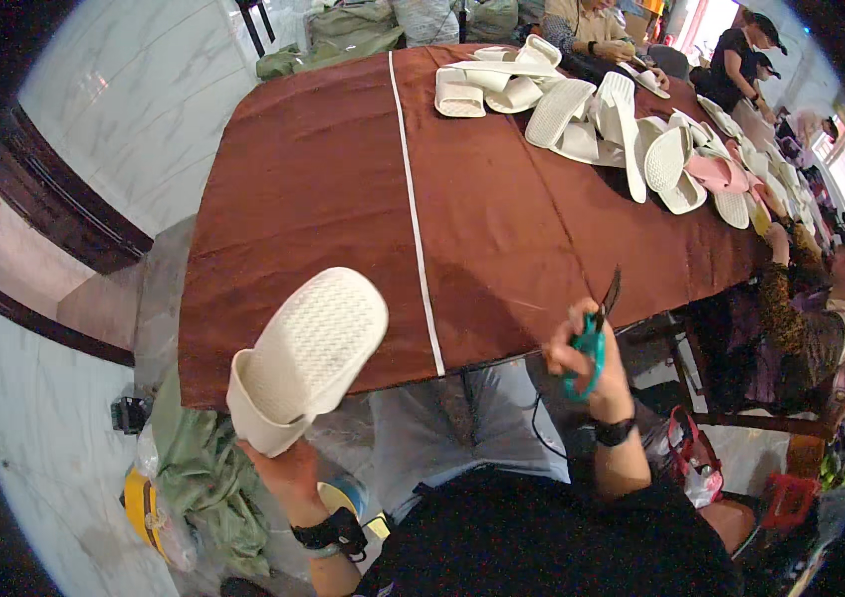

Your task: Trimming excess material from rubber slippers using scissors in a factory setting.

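Note:
A cream slide sandal (318, 338) with a woven-textured footbed is raised over the near left edge of the brown-covered table (303, 199). My left hand (283, 478) grips it from below at the strap end; its fingers are mostly hidden behind the sandal. To the right, at the table's near edge, my right hand (609, 383) is closed around green-handled scissors (587, 360). Their dark blades point up and away from me, apart from the sandal.
Many cream slides (562, 114) are heaped along the far right of the table, with a pink slide (719, 174) among them. A white strip (413, 199) crosses the cover. Other people (811, 328) sit along the right side. Green sacks (209, 468) lie on the floor at left.

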Motion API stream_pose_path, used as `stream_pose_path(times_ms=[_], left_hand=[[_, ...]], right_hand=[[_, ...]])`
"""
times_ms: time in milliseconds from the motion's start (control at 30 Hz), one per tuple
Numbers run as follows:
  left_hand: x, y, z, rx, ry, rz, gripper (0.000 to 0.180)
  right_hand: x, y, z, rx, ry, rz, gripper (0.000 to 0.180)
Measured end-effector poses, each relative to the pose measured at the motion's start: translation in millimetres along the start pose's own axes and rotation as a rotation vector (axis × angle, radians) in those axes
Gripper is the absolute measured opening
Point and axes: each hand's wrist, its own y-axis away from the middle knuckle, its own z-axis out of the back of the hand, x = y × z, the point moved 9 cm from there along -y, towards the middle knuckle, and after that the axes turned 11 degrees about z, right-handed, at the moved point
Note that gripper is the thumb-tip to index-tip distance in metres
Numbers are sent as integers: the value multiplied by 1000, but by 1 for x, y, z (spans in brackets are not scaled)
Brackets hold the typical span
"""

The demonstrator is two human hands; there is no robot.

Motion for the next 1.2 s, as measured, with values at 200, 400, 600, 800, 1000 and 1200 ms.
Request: stream_pose_path(times_ms=[200,400,600,800,1000,1200], left_hand=[[-6,-2,-10,88,-73,-98,68],[75,17,-106,381,-307,145,86],[115,31,-139,584,-433,216,89],[165,43,-160,667,-549,445,93],[156,-8,-192,561,-1416,-107,63],[144,-41,-170,267,-2126,-881,47]], right_hand=[[3,32,46,261,1237,-249,39],[-13,31,-10,221,326,-171,46],[-47,63,8,174,1,-522,46],[-55,69,89,-123,-320,-559,39],[57,-84,218,-192,-446,103,43],[137,-230,270,-221,-146,454,39]])
